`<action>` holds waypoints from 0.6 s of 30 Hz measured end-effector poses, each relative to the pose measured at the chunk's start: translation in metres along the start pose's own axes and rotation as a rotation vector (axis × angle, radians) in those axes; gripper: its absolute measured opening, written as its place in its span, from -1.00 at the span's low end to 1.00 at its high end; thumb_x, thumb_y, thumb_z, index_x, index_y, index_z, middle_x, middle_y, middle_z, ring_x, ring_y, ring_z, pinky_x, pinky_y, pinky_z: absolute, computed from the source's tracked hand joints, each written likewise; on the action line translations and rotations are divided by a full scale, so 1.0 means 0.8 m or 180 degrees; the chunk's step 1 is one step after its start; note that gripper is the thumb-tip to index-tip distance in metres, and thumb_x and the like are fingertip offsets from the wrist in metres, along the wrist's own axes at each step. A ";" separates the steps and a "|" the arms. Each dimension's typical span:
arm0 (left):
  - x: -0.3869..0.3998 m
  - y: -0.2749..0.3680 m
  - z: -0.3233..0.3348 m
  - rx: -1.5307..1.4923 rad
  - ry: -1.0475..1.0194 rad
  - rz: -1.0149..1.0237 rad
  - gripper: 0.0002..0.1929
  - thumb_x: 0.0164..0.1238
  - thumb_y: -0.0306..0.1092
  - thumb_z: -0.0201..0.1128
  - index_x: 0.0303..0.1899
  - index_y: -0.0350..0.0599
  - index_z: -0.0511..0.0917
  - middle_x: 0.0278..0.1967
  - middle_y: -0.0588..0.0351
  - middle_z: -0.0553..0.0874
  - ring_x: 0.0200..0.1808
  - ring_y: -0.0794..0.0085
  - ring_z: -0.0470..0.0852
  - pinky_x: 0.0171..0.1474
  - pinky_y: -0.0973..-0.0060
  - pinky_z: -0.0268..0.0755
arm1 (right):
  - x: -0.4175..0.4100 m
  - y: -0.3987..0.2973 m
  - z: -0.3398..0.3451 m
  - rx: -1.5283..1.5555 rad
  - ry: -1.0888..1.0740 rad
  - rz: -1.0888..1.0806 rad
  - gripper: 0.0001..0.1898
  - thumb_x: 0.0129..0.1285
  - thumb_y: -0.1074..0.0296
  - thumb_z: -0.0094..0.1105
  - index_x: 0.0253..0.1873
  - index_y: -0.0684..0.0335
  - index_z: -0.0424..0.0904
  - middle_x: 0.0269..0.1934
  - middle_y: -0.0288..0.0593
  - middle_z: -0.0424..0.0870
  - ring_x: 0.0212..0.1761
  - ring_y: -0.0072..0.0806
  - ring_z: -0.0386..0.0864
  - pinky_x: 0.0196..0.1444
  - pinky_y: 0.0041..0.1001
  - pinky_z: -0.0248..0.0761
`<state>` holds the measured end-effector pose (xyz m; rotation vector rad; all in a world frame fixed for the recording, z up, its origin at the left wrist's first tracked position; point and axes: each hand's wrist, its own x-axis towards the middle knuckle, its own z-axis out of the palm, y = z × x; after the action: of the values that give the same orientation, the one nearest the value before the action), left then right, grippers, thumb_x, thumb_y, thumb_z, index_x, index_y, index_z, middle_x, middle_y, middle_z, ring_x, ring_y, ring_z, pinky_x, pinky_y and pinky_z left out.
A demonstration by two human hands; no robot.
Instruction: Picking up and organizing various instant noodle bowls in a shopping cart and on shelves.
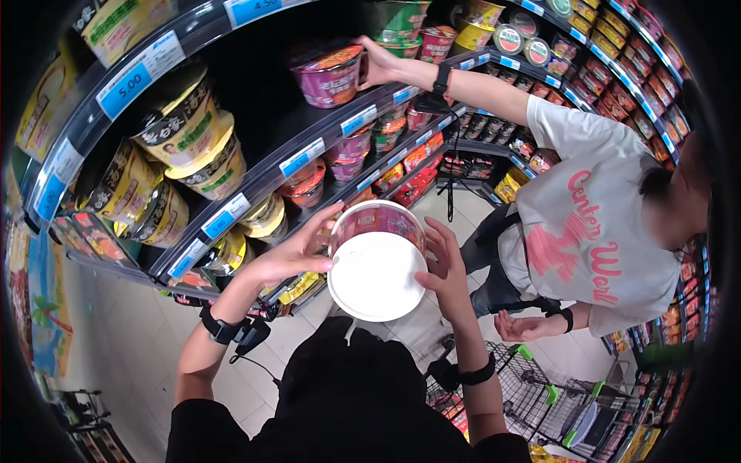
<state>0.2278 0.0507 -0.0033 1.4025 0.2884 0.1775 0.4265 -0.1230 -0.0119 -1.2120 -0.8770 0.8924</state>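
Note:
Between both hands I hold an instant noodle cup [379,263], tipped so that its bright white round end faces me. Its purple printed side shows at the top. My left hand [298,252] grips the cup's left side, thumb near the white end. My right hand [446,269] is curled around the right side, thumb on the rim. Ahead, another person's hand [379,62] grasps a purple instant noodle bowl [330,78] on the upper shelf.
Yellow-and-black noodle cups [191,127] stand stacked on the shelf [255,199] to my left. A person [584,220] in a printed white T-shirt stands close on my right. Behind them is a wire shopping cart [538,399] with green fittings. A cable [450,185] hangs from that person's wrist.

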 end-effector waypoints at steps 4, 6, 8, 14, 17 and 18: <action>-0.017 0.014 0.013 0.0309 0.0366 0.0088 0.02 -0.13 -0.22 0.44 0.35 0.05 -0.10 0.20 0.05 0.16 0.16 0.29 0.27 0.12 0.37 0.23 | 0.015 0.004 0.007 0.0131 -0.0203 0.0059 -0.10 -0.17 0.14 0.40 0.29 0.19 0.09 0.15 -0.07 0.29 0.19 -0.30 0.25 0.17 -0.28 0.15; -0.021 0.017 0.015 0.0332 0.0551 0.0098 0.00 -0.14 -0.22 0.44 0.34 0.04 -0.07 0.22 0.05 0.15 0.16 0.29 0.27 0.13 0.35 0.22 | 0.020 0.003 0.010 0.0211 -0.0280 0.0062 -0.11 -0.16 0.15 0.39 0.29 0.19 0.07 0.18 -0.07 0.24 0.20 -0.31 0.23 0.18 -0.27 0.14; -0.026 0.032 0.027 0.0289 0.0820 0.0212 -0.04 -0.16 -0.24 0.45 0.32 0.03 0.00 0.23 0.04 0.14 0.18 0.27 0.25 0.16 0.29 0.20 | 0.019 0.006 0.011 0.0279 -0.0353 -0.0094 -0.11 -0.15 0.14 0.39 0.30 0.19 0.06 0.20 -0.07 0.21 0.22 -0.30 0.21 0.19 -0.27 0.13; -0.029 0.119 0.055 0.3733 0.1692 0.1583 -0.13 -0.42 -0.32 0.46 0.17 0.02 0.30 0.15 -0.19 0.15 0.17 -0.07 0.19 0.15 0.16 0.21 | 0.024 0.019 0.010 0.0318 -0.0182 -0.0617 -0.29 0.12 -0.01 0.10 0.26 0.31 0.09 0.15 -0.02 0.29 0.20 -0.30 0.28 0.22 -0.34 0.11; -0.007 0.149 0.057 0.5372 0.2190 0.2136 -0.27 -0.47 -0.34 0.38 0.03 0.14 0.47 0.15 -0.20 0.21 0.13 -0.08 0.20 0.11 0.08 0.14 | 0.011 0.019 0.002 0.0151 -0.0248 -0.0240 -0.40 0.16 0.09 0.06 0.22 0.33 0.16 0.10 -0.03 0.35 0.12 -0.36 0.36 0.13 -0.39 0.21; 0.010 0.155 0.048 0.5597 0.2257 0.2357 -0.30 -0.45 -0.34 0.36 0.02 0.15 0.48 0.15 -0.19 0.22 0.13 -0.06 0.21 0.11 0.07 0.12 | 0.003 0.022 0.000 0.0159 -0.0160 -0.0259 -0.52 0.21 0.20 0.00 0.16 0.35 0.24 0.03 -0.04 0.42 0.04 -0.38 0.42 0.08 -0.44 0.26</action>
<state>0.2529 0.0373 0.1238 3.1357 0.5292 1.2749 0.4259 -0.1189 -0.0294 -1.1073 -0.9327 0.8774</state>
